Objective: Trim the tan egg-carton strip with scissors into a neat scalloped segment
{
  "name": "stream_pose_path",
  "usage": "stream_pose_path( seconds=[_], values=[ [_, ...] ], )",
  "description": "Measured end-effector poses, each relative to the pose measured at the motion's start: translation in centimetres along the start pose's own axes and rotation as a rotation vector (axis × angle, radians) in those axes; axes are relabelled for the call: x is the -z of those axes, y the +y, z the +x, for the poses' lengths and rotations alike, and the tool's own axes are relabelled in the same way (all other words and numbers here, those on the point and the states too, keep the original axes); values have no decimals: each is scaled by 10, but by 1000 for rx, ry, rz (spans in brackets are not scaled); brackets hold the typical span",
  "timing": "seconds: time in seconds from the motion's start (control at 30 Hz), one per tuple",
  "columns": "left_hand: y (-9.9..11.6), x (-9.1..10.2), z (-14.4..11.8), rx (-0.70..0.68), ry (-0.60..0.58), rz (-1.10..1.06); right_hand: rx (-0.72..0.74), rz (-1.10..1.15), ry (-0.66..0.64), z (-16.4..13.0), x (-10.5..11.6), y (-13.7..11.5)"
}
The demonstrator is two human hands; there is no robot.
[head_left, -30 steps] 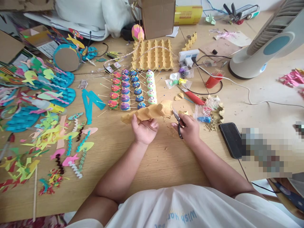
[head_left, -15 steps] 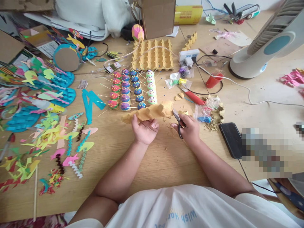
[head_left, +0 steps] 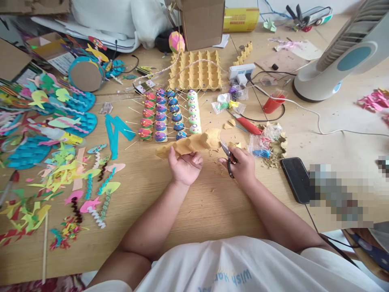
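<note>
My left hand (head_left: 186, 167) grips a strip of yellow egg carton (head_left: 194, 142) from below, thumb on its near side. The strip is held up off the table, its cups in a row. In my right hand (head_left: 241, 164) is a pair of scissors (head_left: 227, 156) with dark handles, their blades at the strip's right end. Whether the blades have paper between them I cannot tell. Just beyond the strip stand rows of painted egg-carton cups (head_left: 160, 115) in red, purple, blue and pale green, with pins stuck in them.
A whole egg tray (head_left: 196, 71) lies at the back. On the left are paper scraps (head_left: 57, 166) and fish cut-outs (head_left: 91, 205). To the right are a red-handled knife (head_left: 249, 123), a red cup (head_left: 273, 101), a phone (head_left: 295, 179), a power strip (head_left: 241, 71) and a white fan (head_left: 331, 61).
Almost nothing differs. Both hands, the carton strip and the scissors stay in nearly the same place.
</note>
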State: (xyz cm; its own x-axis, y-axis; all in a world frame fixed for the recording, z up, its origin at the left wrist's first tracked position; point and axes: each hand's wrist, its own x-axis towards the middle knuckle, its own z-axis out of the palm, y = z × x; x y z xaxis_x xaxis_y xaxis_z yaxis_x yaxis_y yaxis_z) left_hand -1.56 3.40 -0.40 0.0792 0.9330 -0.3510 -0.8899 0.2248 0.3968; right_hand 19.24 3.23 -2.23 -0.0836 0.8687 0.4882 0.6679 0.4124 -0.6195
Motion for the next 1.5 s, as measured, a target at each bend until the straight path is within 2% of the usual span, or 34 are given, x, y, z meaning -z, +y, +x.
stream_pose_path(
  seconds=[0.5,0.77,1.3,1.5],
  values=[
    [-1,3,1,10,-37,-40,-12,-3,-6,2,1,-1],
    [-1,4,1,30,-61,-93,34,29,36,2,0,-1],
    [0,1,1,21,-4,-22,-51,44,-35,3,1,-2],
    [0,4,1,21,-44,-58,-86,69,-41,0,2,-1]
  ],
)
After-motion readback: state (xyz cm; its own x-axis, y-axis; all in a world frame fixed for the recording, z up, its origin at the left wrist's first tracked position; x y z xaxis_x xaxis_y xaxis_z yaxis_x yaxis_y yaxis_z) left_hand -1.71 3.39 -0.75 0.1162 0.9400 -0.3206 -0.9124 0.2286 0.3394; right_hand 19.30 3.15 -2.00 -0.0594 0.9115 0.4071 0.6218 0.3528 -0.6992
